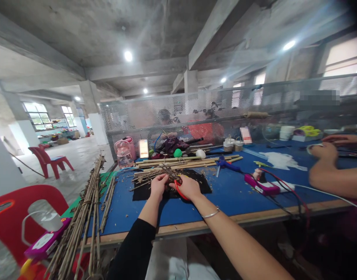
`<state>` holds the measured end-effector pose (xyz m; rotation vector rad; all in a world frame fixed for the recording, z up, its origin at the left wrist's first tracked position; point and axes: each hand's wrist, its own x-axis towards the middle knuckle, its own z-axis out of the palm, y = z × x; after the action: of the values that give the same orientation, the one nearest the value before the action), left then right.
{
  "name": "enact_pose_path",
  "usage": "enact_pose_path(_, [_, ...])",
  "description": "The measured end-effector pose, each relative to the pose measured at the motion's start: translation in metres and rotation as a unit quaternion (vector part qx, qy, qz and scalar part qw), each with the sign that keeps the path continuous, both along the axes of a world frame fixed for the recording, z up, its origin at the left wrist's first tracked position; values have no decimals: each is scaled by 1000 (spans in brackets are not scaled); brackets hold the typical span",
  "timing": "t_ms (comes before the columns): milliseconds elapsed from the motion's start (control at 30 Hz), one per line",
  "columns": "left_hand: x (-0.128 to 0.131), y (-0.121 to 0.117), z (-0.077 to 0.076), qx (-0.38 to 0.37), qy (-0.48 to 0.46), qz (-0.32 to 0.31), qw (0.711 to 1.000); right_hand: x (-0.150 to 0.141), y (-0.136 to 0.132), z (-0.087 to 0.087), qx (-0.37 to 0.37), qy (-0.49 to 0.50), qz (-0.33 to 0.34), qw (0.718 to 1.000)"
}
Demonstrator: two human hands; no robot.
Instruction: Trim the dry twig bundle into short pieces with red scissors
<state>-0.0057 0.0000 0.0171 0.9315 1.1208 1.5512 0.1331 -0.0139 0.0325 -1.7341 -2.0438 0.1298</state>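
My right hand (189,187) is closed round the red handles of a pair of scissors (181,191), whose blades point away from me among twigs. Close beside it, my left hand (159,186) has its fingers pinched together near the blades; what they hold is too small to make out. Under both hands lies a black mat (201,181), with a heap of short cut twigs (143,178) on its left part and brown scraps around. Behind the mat, several long pale sticks (192,162) lie across the blue table (126,210).
A bundle of long sticks (86,210) leans at the table's left edge. On the right are a blue glue gun (229,165), a purple power strip (261,186) with cables, and white plastic (283,160). A co-worker's hands (326,153) work at far right. Balls of yarn (177,153) sit behind.
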Motion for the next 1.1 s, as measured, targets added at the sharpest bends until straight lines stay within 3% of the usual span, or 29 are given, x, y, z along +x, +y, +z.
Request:
enact_pose_path(467, [2, -4, 3, 3, 0, -45, 999, -1, 0, -3, 32, 3, 28, 999])
enact_pose_path(867, [0, 0, 1, 24, 35, 12, 999, 1, 2, -1, -2, 2, 26, 1000])
enact_pose_path(1100, [1, -2, 2, 27, 39, 2, 999, 0, 1, -3, 41, -14, 9, 999])
